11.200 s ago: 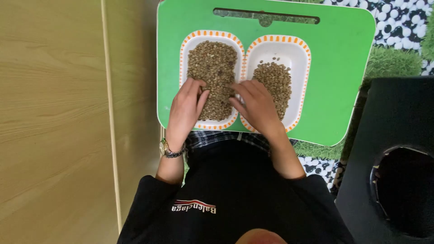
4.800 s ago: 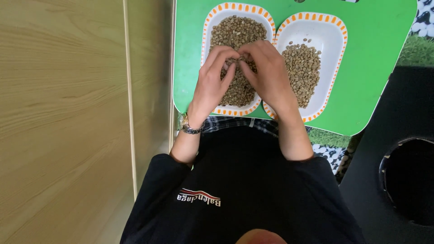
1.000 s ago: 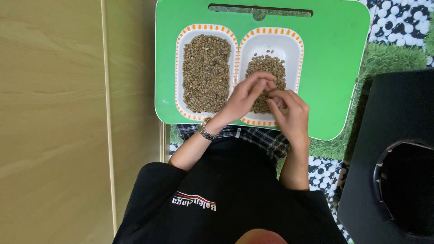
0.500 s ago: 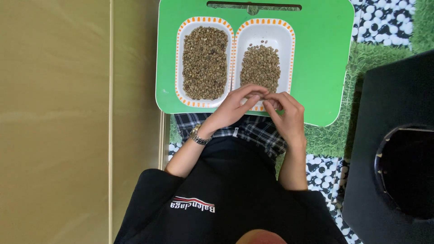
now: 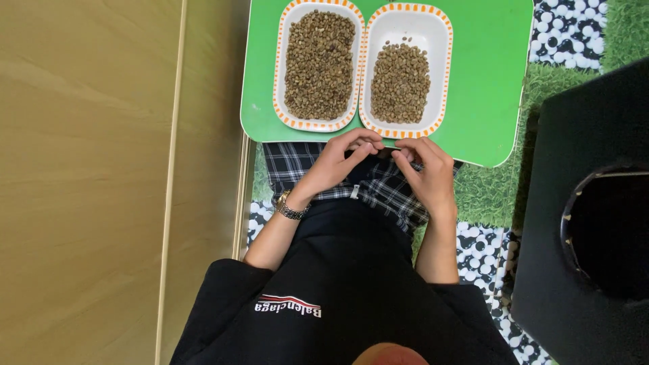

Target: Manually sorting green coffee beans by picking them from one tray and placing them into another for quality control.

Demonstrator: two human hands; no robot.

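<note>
Room: While the person sits over a patterned mat w/ grass-green and black-and-white patches, a tan wood panel fills the side beyond the left hand, and a black box w/ a round opening stands well apart past the right hand.

Surface: green tray, bare on the right-hand side, its near edge just ahead of the fingertips.

Dishes: two white dishes w/ orange-dashed rims, side by side and touching; left dish heaped nearly full w/ small grey-brown beans, right dish about half covered.

Hands: left hand and right hand meet fingertip to fingertip over the checked cloth on the lap, just short of the tray edge. Metal wristwatch on left wrist.

Fingers: both sets curled narrow, tips pinched together; whether a bean sits between them can't tell, too small and hidden.

Risk: judged only. Anything pinched here hangs over the lap, not the dishes, so a loose grip could drop it into the cloth folds. An elbow or knee nudging the tray edge could tip beans across the shared rim, mixing the two lots.
</note>
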